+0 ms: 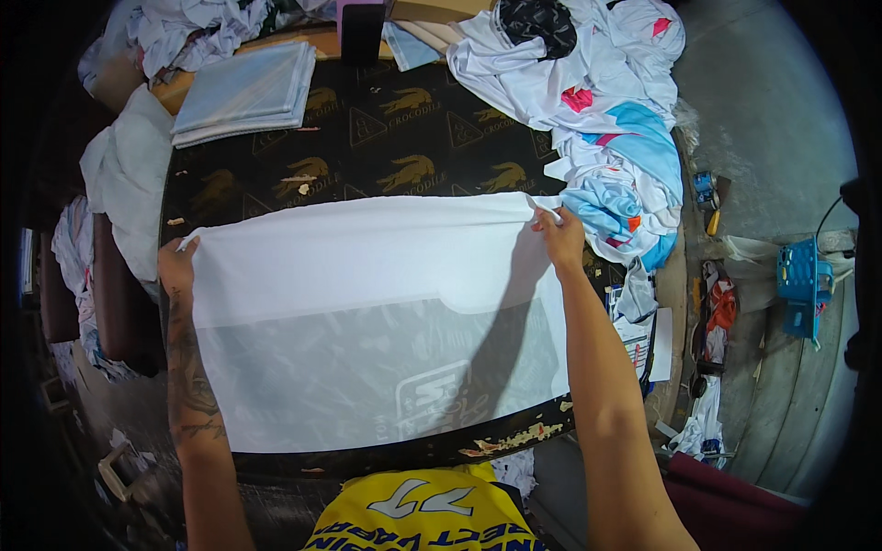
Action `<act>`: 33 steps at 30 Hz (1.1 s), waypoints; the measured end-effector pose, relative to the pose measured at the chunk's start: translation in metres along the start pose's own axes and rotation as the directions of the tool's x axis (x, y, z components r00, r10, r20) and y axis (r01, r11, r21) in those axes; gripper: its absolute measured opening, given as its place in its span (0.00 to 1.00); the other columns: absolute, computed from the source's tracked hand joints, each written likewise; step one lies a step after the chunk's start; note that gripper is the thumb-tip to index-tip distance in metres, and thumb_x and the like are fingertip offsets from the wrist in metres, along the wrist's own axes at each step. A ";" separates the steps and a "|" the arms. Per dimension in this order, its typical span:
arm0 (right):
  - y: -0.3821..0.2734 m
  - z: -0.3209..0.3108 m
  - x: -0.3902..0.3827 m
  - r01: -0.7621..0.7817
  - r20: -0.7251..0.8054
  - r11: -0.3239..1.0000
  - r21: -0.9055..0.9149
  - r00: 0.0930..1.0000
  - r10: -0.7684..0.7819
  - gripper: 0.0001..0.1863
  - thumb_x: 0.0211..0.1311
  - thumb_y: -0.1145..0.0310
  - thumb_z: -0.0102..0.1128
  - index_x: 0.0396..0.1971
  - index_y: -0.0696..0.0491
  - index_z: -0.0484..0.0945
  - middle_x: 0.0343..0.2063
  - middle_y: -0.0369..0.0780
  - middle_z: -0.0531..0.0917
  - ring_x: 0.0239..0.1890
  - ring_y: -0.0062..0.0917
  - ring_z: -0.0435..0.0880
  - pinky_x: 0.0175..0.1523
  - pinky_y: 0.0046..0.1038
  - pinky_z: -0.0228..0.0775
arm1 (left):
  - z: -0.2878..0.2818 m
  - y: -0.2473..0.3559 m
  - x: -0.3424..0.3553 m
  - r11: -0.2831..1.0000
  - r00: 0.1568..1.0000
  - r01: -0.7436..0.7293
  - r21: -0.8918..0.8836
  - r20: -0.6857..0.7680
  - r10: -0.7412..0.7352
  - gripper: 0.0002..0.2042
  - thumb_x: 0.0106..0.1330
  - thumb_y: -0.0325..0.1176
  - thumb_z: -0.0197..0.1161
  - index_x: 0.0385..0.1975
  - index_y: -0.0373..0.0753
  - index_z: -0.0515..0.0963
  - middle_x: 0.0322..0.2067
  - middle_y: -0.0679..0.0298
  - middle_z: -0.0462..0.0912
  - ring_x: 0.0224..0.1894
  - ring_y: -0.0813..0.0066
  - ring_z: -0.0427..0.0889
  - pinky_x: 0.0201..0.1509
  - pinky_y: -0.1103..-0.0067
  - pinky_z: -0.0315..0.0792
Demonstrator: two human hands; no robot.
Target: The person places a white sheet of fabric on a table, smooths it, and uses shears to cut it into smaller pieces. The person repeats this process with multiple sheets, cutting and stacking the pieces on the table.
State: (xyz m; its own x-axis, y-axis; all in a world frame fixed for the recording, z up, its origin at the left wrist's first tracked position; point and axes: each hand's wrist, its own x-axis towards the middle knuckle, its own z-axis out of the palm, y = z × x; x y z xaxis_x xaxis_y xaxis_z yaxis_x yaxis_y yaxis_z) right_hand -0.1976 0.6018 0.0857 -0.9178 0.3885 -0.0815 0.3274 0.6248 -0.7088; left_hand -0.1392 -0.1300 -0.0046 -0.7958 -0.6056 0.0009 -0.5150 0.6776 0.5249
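Pinching white cloth (pixel 367 257) with left hand (pixel 177 264) at ten o'clock, right hand (pixel 562 241) at two. Spread over dark table (pixel 358 174).

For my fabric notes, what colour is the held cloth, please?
The cloth is white above, pale grey below: head view.

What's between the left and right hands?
In the head view, a white-and-grey sheet spans from the left hand to the right hand, pinched at its far corners.

Blue basket (pixel 799 273) — piled white garments (pixel 625 78)
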 end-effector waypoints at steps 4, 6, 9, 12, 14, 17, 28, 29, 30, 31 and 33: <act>-0.001 0.011 0.013 0.006 0.020 0.999 -0.048 1.000 -0.005 0.17 0.70 0.58 0.69 0.34 0.59 0.88 0.25 0.39 0.91 0.29 0.23 0.86 0.40 0.30 0.75 | -0.005 0.011 0.002 1.000 1.000 -0.019 0.009 0.003 0.019 0.26 0.66 0.47 0.76 0.50 0.27 0.86 0.45 0.43 0.91 0.45 0.46 0.90 0.52 0.64 0.80; 0.003 0.017 0.019 0.006 0.019 0.996 -0.094 1.000 -0.004 0.17 0.69 0.59 0.71 0.44 0.60 0.87 0.26 0.39 0.91 0.27 0.21 0.84 0.38 0.29 0.74 | -0.003 0.028 -0.018 0.996 0.995 -0.087 0.020 -0.049 0.088 0.26 0.70 0.48 0.73 0.57 0.32 0.84 0.46 0.48 0.91 0.45 0.50 0.89 0.50 0.64 0.78; 0.014 0.013 0.006 0.010 0.106 0.968 0.252 0.994 -0.038 0.24 0.69 0.62 0.72 0.58 0.59 0.80 0.27 0.39 0.89 0.26 0.19 0.82 0.35 0.26 0.72 | 0.010 0.052 -0.080 0.986 0.959 -0.109 0.126 -0.247 0.138 0.32 0.73 0.48 0.69 0.73 0.41 0.73 0.58 0.50 0.86 0.58 0.50 0.85 0.63 0.64 0.74; 0.034 -0.022 -0.050 0.182 0.121 0.965 -0.189 0.979 -0.161 0.12 0.69 0.64 0.71 0.35 0.59 0.83 0.23 0.45 0.85 0.23 0.32 0.81 0.32 0.36 0.72 | 0.009 0.046 -0.141 0.876 0.955 -0.163 0.453 -0.152 0.256 0.38 0.78 0.57 0.59 0.84 0.55 0.56 0.80 0.54 0.61 0.80 0.49 0.60 0.81 0.49 0.52; 0.055 -0.057 -0.123 0.215 0.178 0.964 -0.158 0.966 -0.186 0.15 0.69 0.65 0.68 0.26 0.60 0.80 0.21 0.51 0.79 0.24 0.44 0.80 0.34 0.43 0.71 | -0.005 0.041 -0.151 0.778 0.995 -0.090 0.621 0.026 0.094 0.38 0.80 0.63 0.50 0.85 0.58 0.51 0.86 0.60 0.45 0.87 0.50 0.44 0.83 0.37 0.38; 0.087 -0.094 -0.232 0.086 0.092 0.932 -0.352 0.994 -0.057 0.16 0.64 0.64 0.75 0.46 0.59 0.85 0.39 0.48 0.85 0.37 0.43 0.84 0.45 0.39 0.77 | -0.018 0.066 -0.151 0.687 0.990 0.024 0.726 -0.115 0.087 0.36 0.80 0.57 0.54 0.84 0.56 0.55 0.85 0.58 0.50 0.86 0.47 0.46 0.82 0.36 0.37; 0.117 -0.083 -0.299 -0.199 0.151 0.963 -0.179 0.962 0.227 0.20 0.69 0.63 0.72 0.25 0.62 0.79 0.17 0.47 0.78 0.21 0.35 0.75 0.33 0.38 0.69 | 0.152 0.356 -0.237 0.638 0.601 -0.770 0.010 0.347 0.720 0.25 0.75 0.42 0.64 0.71 0.49 0.74 0.71 0.57 0.70 0.74 0.56 0.65 0.77 0.56 0.59; 0.118 -0.086 -0.296 -0.170 0.165 0.970 -0.174 0.966 0.199 0.20 0.69 0.62 0.72 0.25 0.62 0.79 0.17 0.47 0.78 0.21 0.36 0.75 0.33 0.39 0.69 | 0.153 0.360 -0.239 0.648 0.611 -0.761 0.020 0.358 0.706 0.26 0.76 0.44 0.64 0.72 0.50 0.74 0.72 0.57 0.69 0.75 0.55 0.64 0.78 0.55 0.59; 0.121 -0.088 -0.294 -0.148 0.182 0.974 -0.172 0.967 0.179 0.20 0.69 0.61 0.72 0.25 0.62 0.79 0.17 0.47 0.78 0.21 0.37 0.74 0.33 0.39 0.68 | 0.153 0.359 -0.248 0.641 0.623 -0.766 0.040 0.290 0.727 0.26 0.76 0.45 0.63 0.73 0.51 0.73 0.73 0.56 0.68 0.75 0.55 0.64 0.78 0.55 0.58; 0.126 -0.090 -0.292 -0.117 0.219 0.982 -0.148 0.964 0.148 0.20 0.69 0.60 0.72 0.25 0.62 0.79 0.18 0.48 0.78 0.21 0.38 0.74 0.33 0.40 0.68 | 0.150 0.354 -0.262 0.615 0.607 -0.788 0.036 0.210 0.766 0.26 0.77 0.46 0.62 0.73 0.51 0.73 0.75 0.56 0.67 0.76 0.54 0.64 0.78 0.55 0.58; 0.141 -0.095 -0.290 -0.074 0.252 0.989 -0.124 0.962 0.103 0.18 0.68 0.57 0.72 0.30 0.58 0.82 0.25 0.52 0.85 0.29 0.52 0.84 0.37 0.46 0.74 | 0.138 0.327 -0.313 0.713 0.688 -0.697 -0.078 0.207 0.696 0.29 0.76 0.47 0.64 0.75 0.51 0.71 0.77 0.55 0.64 0.78 0.49 0.61 0.80 0.52 0.56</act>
State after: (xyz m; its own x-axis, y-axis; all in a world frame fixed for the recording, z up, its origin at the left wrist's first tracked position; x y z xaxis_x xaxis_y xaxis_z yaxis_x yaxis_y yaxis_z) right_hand 0.1358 0.6417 0.0763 -0.9059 0.2675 -0.3285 0.4195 0.6739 -0.6082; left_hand -0.1024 0.3392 0.0494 -0.9716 0.1410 0.1899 0.2126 0.8725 0.4400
